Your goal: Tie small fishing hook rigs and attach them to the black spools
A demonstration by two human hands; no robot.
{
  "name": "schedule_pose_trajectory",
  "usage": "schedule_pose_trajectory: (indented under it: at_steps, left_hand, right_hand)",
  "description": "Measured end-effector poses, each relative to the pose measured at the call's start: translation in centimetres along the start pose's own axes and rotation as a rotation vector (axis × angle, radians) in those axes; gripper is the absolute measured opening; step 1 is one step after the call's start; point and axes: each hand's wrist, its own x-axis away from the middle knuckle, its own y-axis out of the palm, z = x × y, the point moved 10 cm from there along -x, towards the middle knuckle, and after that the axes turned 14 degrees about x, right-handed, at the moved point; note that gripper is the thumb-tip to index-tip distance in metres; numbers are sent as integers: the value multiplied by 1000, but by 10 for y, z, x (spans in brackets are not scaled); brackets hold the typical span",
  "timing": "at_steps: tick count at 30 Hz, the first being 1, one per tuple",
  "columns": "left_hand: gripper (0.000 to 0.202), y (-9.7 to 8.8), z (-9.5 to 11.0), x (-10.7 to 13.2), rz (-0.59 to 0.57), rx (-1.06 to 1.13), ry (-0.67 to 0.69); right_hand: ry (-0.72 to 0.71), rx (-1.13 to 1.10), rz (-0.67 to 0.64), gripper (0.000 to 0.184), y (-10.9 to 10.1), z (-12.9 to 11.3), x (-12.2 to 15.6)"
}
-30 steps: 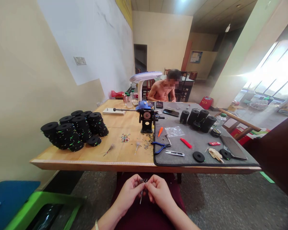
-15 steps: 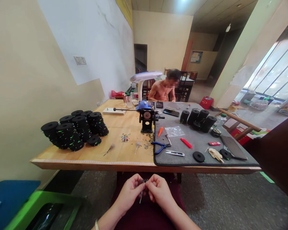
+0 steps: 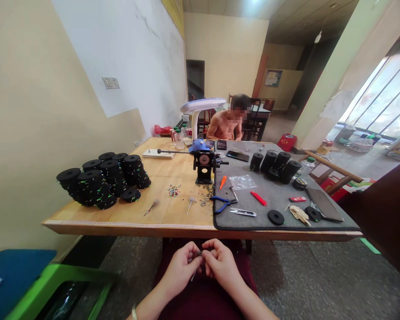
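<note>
Below the table's front edge, over my lap, my two hands meet at the fingertips. In my left hand, thumb and fingers are closed on a thin pale strand whose end sticks out underneath. A small dark bit shows between the two hands, too small to name. My right hand has thumb and finger pinched beside it; what they grip is hidden. On the wooden tabletop ahead lie two tufts of fine fibres, a scatter of coloured beads and many tiny dark pieces.
Stacked black foam spools stand at left, more black spools on the grey mat. A black winding device stands mid-table. Blue-handled pliers, thread snips and a red marker-like stick lie nearby. A person sits opposite.
My right index finger has lifted and stretched a little over the left fingertips. The pale strand under my left hand now shows shorter. Things on the table have not moved.
</note>
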Motion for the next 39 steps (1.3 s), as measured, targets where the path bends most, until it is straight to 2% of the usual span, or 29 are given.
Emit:
schedule_pose_trajectory:
  at_steps: [5, 10, 18, 22, 27, 32, 39]
  left_hand:
    - [30, 3, -1, 0, -13, -21, -6]
    - [28, 2, -4, -1, -4, -30, -9]
    - [24, 3, -4, 2, -8, -57, -35]
    - [19, 9, -6, 3, -67, -71, -55]
    - [15, 13, -2, 4, -115, -67, -13]
    - [24, 11, 0, 4, -104, -80, 7]
    - [26, 8, -9, 3, -64, 120, -21]
  right_hand:
    - [4, 14, -54, 36, 5, 0, -1]
    - [-2, -29, -17, 35, 4, 2, -2]
    - [69, -132, -8, 37, -3, 8, -2]
    - [27, -145, 5, 39, -5, 7, -5]
    - [-24, -158, 34, 37, -8, 4, -6]
    - [-37, -165, 26, 34, -6, 8, -7]
    - [-76, -94, 49, 29, -6, 8, -5]
